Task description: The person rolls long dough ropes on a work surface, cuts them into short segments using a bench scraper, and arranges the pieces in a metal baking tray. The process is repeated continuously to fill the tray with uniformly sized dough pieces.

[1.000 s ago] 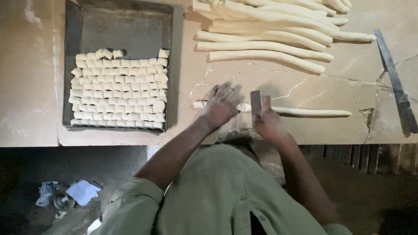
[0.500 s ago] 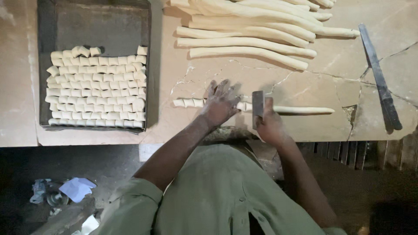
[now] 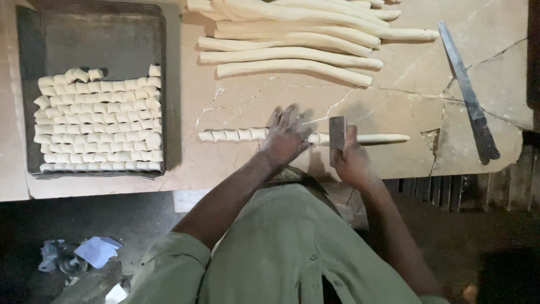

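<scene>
A thin dough rope (image 3: 377, 138) lies across the cracked stone counter (image 3: 236, 163). Its left part is cut into several small pieces (image 3: 233, 135) in a row. My left hand (image 3: 286, 138) lies flat on the rope with fingers spread, just right of the cut pieces. My right hand (image 3: 351, 160) grips a flat metal cutter blade (image 3: 337, 134), held upright on the rope close beside my left hand.
A dark metal tray (image 3: 101, 34) at the left holds rows of cut dough pieces (image 3: 98, 121). Several long dough ropes (image 3: 292, 53) lie at the back. A long metal bar (image 3: 468, 93) rests at the right. Crumpled scraps (image 3: 79, 253) lie on the floor.
More cut pieces now lie at the rope's left end. Both hands stay together on the rope. The view has shifted so the tray sits further left.
</scene>
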The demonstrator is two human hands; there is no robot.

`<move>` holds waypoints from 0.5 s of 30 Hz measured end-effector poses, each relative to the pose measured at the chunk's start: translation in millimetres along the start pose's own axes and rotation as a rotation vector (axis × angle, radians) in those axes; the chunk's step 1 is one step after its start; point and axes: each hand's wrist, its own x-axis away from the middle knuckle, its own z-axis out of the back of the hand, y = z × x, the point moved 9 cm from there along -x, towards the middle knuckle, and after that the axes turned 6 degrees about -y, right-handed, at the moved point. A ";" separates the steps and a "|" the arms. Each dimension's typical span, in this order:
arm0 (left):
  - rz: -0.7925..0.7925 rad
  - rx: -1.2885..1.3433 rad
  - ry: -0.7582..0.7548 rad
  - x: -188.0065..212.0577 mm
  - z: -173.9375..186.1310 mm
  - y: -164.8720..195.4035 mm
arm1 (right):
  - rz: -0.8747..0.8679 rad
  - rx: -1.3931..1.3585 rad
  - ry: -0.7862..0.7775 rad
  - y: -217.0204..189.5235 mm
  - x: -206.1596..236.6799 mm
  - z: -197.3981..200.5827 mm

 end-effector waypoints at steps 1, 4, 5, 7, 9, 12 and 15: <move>0.015 0.003 -0.030 -4.2 -3.2 1.4 | 0.001 -0.052 0.032 1.7 2.0 7.3; 0.017 0.023 -0.048 -15.9 -5.1 10.5 | -0.145 0.201 -0.107 19.0 4.6 5.6; 0.011 0.040 -0.051 -17.9 -6.4 16.0 | -0.093 0.120 -0.069 18.6 6.4 11.9; -0.004 -0.010 -0.036 -23.0 -4.9 25.8 | 0.029 -0.033 0.007 17.2 8.5 25.4; -0.018 0.012 -0.003 -27.7 -1.5 36.2 | -0.090 0.066 -0.020 36.0 10.0 30.5; -0.029 0.069 0.018 -34.7 3.0 51.3 | -0.098 0.095 -0.065 48.7 10.0 36.7; -0.012 0.012 -0.050 -44.3 1.6 62.9 | -0.039 0.013 -0.026 57.1 11.2 47.0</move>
